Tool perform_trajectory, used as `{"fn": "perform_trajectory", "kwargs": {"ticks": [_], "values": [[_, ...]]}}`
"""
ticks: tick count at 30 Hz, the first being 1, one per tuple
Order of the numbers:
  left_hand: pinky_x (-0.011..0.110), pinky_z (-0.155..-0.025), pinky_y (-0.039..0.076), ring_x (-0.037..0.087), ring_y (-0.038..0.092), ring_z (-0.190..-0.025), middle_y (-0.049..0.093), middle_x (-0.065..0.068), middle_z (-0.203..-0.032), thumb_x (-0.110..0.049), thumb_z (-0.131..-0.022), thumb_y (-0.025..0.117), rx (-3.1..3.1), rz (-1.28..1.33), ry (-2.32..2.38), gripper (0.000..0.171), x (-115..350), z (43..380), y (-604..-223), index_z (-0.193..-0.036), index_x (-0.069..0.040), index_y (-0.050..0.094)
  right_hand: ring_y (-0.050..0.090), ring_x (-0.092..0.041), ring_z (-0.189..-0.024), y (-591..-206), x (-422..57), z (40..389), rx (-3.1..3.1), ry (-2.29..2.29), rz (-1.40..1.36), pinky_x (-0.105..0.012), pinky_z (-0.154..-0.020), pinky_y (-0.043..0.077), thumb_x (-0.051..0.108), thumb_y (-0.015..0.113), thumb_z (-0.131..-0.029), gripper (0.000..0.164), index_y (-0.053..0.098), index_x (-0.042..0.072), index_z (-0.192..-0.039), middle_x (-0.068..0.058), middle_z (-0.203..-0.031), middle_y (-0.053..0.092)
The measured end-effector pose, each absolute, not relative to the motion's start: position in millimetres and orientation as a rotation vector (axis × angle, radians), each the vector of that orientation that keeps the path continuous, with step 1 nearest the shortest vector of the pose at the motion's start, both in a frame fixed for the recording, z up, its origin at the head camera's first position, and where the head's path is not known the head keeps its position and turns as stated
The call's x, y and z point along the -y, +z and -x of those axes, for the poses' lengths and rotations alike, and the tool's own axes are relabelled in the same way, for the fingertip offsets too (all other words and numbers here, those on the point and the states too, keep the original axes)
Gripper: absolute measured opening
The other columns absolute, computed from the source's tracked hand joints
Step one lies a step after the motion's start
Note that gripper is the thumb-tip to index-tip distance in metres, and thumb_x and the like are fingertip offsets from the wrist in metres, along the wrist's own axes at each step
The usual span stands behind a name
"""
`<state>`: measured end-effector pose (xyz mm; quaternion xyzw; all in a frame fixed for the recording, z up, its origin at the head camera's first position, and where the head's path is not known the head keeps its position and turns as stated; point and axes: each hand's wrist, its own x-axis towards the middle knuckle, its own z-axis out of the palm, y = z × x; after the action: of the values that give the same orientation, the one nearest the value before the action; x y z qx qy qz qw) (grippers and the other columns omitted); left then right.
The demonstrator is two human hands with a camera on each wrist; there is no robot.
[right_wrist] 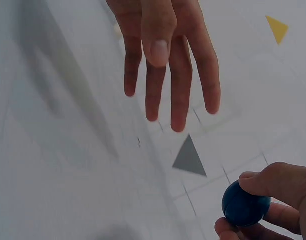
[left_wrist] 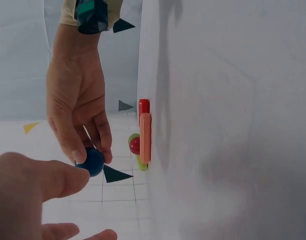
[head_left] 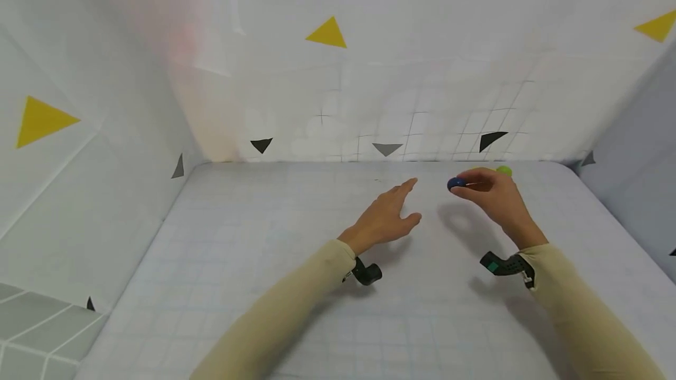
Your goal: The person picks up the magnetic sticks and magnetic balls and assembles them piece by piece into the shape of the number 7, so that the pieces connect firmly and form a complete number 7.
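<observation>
My right hand [head_left: 493,195] pinches a small blue ball [head_left: 456,183] between thumb and fingertips, raised above the white table [head_left: 296,309]. The same ball [right_wrist: 245,204] shows in the right wrist view, with the thumb on top and fingers beneath. My left hand [head_left: 385,216] hovers to the left of the ball, fingers stretched out and thumb spread, holding nothing. In the left wrist view the left thumb overlaps the ball's [left_wrist: 95,162] edge; whether they touch cannot be told.
Beyond the right hand lie a salmon-coloured bar [left_wrist: 146,138], a red piece [left_wrist: 144,107], a red ball [left_wrist: 135,145] and a green round thing [head_left: 504,170]. White walls [head_left: 285,92] with yellow and dark triangles surround the table.
</observation>
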<state>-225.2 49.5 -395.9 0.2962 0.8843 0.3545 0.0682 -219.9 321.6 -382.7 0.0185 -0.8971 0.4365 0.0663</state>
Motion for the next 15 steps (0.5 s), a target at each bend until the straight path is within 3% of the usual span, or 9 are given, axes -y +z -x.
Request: {"fn": "perform_trajectory", "kwargs": {"ticks": [3,8,15], "values": [[0.044,-0.115,0.037,0.024,0.040,-0.146,0.037,0.003,-0.164,-0.035,-0.104,0.061,-2.680,-0.894,1.050,0.074,-40.9,227.6,-394.9,-0.167,-0.024,0.024,0.067,-0.013,-0.101,-379.9,-307.0,220.2,2.681,1.364,-0.109,-0.021,-0.083,0.050,0.039,0.081,-0.093,0.051,0.067,0.006,-0.129,-0.014,-0.121,0.070],[0.047,-0.117,0.033,0.027,0.035,-0.149,0.034,0.004,-0.166,-0.034,-0.104,0.061,-2.701,-0.868,1.052,0.073,-23.6,232.5,-391.3,-0.167,-0.023,0.025,0.066,-0.027,-0.107,-376.7,-282.6,224.2,2.656,1.448,-0.156,-0.015,-0.082,0.051,0.033,0.082,-0.093,0.049,0.065,0.004,-0.128,-0.016,-0.124,0.066],[0.047,-0.118,0.033,0.028,0.034,-0.149,0.035,0.003,-0.165,-0.034,-0.104,0.062,-2.727,-0.839,1.090,0.070,0.9,239.4,-386.2,-0.165,-0.020,0.030,0.066,-0.029,-0.108,-375.7,-255.9,233.5,2.669,1.500,-0.182,-0.019,-0.083,0.054,0.033,0.083,-0.092,0.047,0.065,0.006,-0.126,-0.014,-0.123,0.067]]}}
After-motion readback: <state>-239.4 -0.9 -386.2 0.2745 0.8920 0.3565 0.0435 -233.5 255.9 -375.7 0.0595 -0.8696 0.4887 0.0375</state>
